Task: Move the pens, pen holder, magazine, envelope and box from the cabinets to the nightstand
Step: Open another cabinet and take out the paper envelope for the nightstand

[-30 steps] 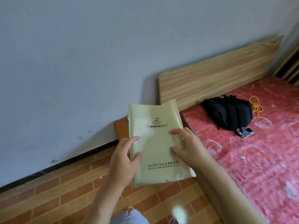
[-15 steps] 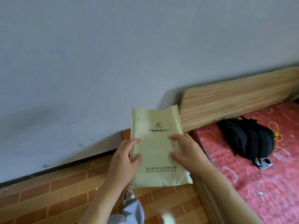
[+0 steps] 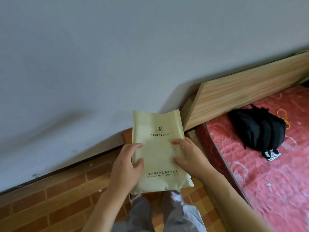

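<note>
A person held a pale yellow-green envelope (image 3: 158, 153) in both hands above a brick-patterned floor (image 3: 55, 203), facing a grey wall (image 3: 100, 56). The left hand (image 3: 127, 166) gripped the envelope's left edge, thumb curled over the front and fingers behind; the right hand (image 3: 189, 156) lay on the right side w/ fingers bent onto the face, so each grip was pinching the envelope, not spread. The envelope's top end overlapped a reddish-brown wooden corner (image 3: 127, 135) at the wall, prob. the nightstand, beside a wooden headboard (image 3: 250, 97); whether it touched that surface couldn't be told. A black bag (image 3: 257, 129) sat on the red mattress (image 3: 267, 181), well apart. Judged from this view, the step was setting the envelope down: best done by keeping it level w/ both hands, sliding it fully onto the top, square to the wall, and letting go only once it lay flat, since an overhanging end could slip to the floor.
</note>
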Available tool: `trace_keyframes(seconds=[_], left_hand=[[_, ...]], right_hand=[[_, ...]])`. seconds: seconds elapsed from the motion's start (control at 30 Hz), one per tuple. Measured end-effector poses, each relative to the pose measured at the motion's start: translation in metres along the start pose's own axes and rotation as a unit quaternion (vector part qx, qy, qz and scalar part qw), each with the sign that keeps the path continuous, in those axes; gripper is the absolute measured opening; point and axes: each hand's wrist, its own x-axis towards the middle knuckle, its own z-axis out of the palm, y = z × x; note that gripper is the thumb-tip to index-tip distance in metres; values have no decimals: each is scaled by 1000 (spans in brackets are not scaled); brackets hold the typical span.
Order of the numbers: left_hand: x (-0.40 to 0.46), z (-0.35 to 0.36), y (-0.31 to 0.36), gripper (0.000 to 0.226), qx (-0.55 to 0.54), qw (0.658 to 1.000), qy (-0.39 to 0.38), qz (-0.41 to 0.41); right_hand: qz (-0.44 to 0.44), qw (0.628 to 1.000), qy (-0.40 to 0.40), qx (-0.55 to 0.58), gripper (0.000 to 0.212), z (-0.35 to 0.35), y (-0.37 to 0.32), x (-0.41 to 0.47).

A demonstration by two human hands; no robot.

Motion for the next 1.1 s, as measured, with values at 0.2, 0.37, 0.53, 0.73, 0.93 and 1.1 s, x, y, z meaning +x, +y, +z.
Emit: trace_keyframes(seconds=[0.2, 0.37, 0.53, 0.73, 0.93, 1.1], left_hand=[[23, 16, -40, 50, 25, 999, 0, -45], [38, 41, -80, 53, 50, 996, -3, -79], [58, 90, -123, 54, 53, 993, 0, -101], [88, 165, -171, 57, 53, 990, -10, -128], [99, 239, -208, 59, 41, 982, -18, -184], [107, 281, -232, 59, 57, 976, -10, -208]], right_hand=[[5, 999, -32, 2, 57, 36, 14, 58], [13, 997, -80, 1, 56, 66, 41, 98], [16, 993, -117, -1, 54, 92, 87, 142], [21, 991, -128, -32, 55, 125, 160, 199], [26, 985, -158, -66, 59, 149, 227, 241], [23, 984, -166, -68, 60, 163, 260, 273]])
